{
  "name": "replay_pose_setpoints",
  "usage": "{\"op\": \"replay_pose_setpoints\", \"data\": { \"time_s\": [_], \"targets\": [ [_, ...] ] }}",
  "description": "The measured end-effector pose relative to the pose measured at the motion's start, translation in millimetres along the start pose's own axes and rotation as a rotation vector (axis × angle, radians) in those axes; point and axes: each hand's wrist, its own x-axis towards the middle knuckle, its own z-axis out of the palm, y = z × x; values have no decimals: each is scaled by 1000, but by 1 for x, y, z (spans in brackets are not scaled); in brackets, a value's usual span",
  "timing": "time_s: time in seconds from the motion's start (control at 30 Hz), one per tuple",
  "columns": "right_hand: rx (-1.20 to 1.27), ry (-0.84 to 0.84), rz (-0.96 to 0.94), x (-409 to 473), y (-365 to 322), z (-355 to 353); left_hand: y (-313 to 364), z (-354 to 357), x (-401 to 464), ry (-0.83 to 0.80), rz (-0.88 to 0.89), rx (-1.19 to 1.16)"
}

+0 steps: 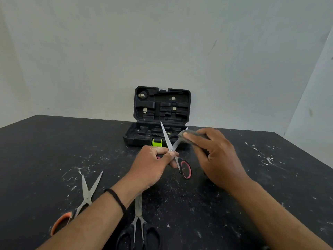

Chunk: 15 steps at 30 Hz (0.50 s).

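Holding pink-handled scissors (167, 141) just in front of the open black tool case (162, 105), the left hand (151, 165) curls its fingers round one handle and the pivot. The blades stand spread in a V, with their tips pointing up and toward the case. The second handle loop hangs free beside those fingers. The right hand (218, 156), in front of the case's right corner, pinches a grey steel-wool pad (183, 133) between thumb and fingers, and the pad touches the right-hand blade near its tip. The case stands at the far edge of the tabletop (54, 141), with its lid upright against the wall and its green latch (156, 142) facing the person. Well in front of the case and to its left, orange-handled scissors (86, 193) lie with their blades parted. Black-handled scissors (138, 213) lie farther still in front of the case, blades together, partly hidden under the left forearm. A dark band (117, 199) circles the left wrist. Pale flecks mark the tabletop.
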Motion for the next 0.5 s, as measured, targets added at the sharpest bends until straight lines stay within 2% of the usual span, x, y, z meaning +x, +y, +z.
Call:
{"op": "replay_pose_setpoints", "data": {
  "time_s": [0.07,0.13,0.3,0.4,0.5],
  "targets": [
    [34,-101,-83,-2,-11,5,-1,-2,0,-12,10,-7],
    [41,-134,-104,-3,-15,12,-3,-5,0,-38,27,-26],
    [-39,72,55,2,5,11,-4,-3,-2,-69,83,8],
    [-43,115,184,1,17,6,-3,2,-3,-80,66,53],
    [26,121,109,0,10,0,-1,3,-1,-47,35,34]
  ]
}}
